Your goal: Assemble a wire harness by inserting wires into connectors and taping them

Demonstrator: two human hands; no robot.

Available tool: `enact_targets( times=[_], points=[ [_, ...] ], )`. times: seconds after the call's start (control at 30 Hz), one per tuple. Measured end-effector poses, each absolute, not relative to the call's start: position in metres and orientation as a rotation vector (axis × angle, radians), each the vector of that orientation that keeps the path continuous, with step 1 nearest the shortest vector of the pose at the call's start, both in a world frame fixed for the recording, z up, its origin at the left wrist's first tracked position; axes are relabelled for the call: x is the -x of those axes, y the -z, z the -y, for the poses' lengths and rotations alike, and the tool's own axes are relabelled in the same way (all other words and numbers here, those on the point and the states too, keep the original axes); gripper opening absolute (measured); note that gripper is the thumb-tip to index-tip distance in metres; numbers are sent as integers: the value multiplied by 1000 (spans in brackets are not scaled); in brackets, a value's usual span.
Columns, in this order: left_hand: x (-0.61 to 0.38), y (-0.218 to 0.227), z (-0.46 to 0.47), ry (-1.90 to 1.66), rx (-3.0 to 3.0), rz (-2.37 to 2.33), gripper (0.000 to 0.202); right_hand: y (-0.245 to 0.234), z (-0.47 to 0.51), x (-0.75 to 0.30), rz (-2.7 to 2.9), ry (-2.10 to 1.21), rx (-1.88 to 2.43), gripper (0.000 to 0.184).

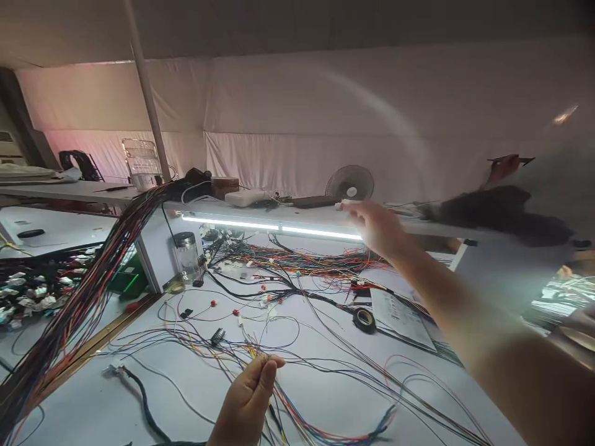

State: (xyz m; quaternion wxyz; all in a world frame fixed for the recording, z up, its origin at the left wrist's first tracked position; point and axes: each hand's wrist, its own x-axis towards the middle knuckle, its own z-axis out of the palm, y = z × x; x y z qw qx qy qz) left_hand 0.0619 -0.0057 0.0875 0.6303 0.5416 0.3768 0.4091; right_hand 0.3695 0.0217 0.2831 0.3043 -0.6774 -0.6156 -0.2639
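My left hand (251, 396) is closed in a pinch around thin wires (255, 353) at the front of the white table, thumb and forefinger pressed together. The wires fan out across the table on both sides of it. My right arm stretches forward over the table. My right hand (379, 228) is at the edge of the upper shelf (307, 214), its fingers drawn together beside a small white piece (339, 206); what they pinch is too small to make out. A bundle of blue and red wires (334, 433) lies right of my left hand.
A roll of black tape (364, 320) and a printed sheet (400, 319) lie at right. A lidded glass jar (186, 257) stands at left, near a thick wire bundle (116, 248) hanging off the shelf. A light tube (232, 222) runs under the shelf; a fan (351, 186) is behind.
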Motion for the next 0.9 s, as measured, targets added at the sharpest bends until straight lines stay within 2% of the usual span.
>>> enact_targets(
  times=[0.13,0.23,0.33,0.5,0.6,0.67,0.77,0.9],
  points=[
    [-57,-85,7,-814,-1201,-835,53,-317,-65,-385,1664,723,2066,37],
    [-54,-82,6,-834,-1147,-834,51,-325,-78,-383,1775,681,2091,30],
    [-55,-78,4,-839,-1092,-845,52,-322,-67,-372,1780,754,2032,30],
    [-66,-79,3,-789,-928,-829,59,-290,-14,-343,1587,1058,1650,47],
    [-72,-82,4,-761,-876,-800,56,-266,9,-342,1478,1146,1356,41],
    [-74,-83,6,-732,-889,-778,55,-257,16,-346,1460,1111,1315,39],
    [-76,-83,11,-709,-920,-754,53,-252,20,-349,1743,978,1304,35],
    [-77,-87,14,-712,-946,-742,46,-249,25,-341,1712,864,1242,19]
  ],
)
